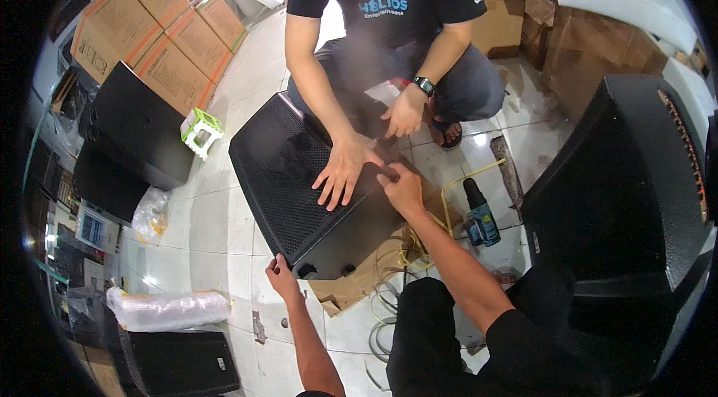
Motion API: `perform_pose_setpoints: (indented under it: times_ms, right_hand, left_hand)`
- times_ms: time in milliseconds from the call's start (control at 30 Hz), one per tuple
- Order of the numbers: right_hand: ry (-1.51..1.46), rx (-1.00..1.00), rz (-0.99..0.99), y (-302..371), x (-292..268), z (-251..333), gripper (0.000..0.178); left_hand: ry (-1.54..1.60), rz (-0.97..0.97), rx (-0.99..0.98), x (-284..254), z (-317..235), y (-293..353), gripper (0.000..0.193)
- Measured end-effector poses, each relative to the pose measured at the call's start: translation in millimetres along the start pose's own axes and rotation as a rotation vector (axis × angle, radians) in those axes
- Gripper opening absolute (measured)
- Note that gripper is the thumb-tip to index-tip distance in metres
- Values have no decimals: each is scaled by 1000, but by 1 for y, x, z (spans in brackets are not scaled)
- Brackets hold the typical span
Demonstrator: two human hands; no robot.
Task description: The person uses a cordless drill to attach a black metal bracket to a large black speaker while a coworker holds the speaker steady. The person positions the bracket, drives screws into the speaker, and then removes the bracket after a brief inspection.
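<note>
A black speaker cabinet [329,240] with a perforated metal grille [280,157] lies tilted on the floor in front of me. My left hand [284,279] grips its near left corner, thumb and fingers closed on the edge. At the cabinet's right side, my right hand [402,191] has its fingers curled together; what they hold, if anything, is hidden. Across from me, a squatting person lays one spread hand [344,169] on the grille, its thumb close to my right fingers. That person's other hand [405,111] hangs above the cabinet's far side.
A teal cordless drill [481,214] stands on the tiles at right, beside yellow strapping [449,199] and flattened cardboard [336,296]. A large black speaker [598,187] rises at far right. Cartons [149,30], a small green-white stool [202,133] and a bubble-wrapped roll [172,309] are at left.
</note>
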State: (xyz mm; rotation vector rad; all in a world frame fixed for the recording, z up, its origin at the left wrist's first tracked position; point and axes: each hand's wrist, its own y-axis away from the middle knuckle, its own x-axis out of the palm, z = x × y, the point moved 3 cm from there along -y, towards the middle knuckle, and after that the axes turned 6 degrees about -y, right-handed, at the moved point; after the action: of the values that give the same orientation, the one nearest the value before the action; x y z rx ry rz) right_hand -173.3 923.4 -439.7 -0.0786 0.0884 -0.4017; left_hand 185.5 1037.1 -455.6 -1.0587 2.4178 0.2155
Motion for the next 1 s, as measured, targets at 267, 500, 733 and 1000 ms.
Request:
perform_pose_setpoints:
  times_ms: [267,500,733,1000]
  right_hand:
    - [-303,-119,-153,5,8,-14,40]
    - [-280,-135,-317,8,-9,30,50]
    - [-73,-570,-134,35,-48,147,33]
    - [611,-836,1649,236,-79,103,25]
  left_hand:
    - [-120,-283,-24,22,-1,3,35]
    - [-182,-245,21,20,-1,1,36]
    - [-297,-110,-137,25,-28,-16,51]
    - [-383,-145,-140,0,-24,-35,64]
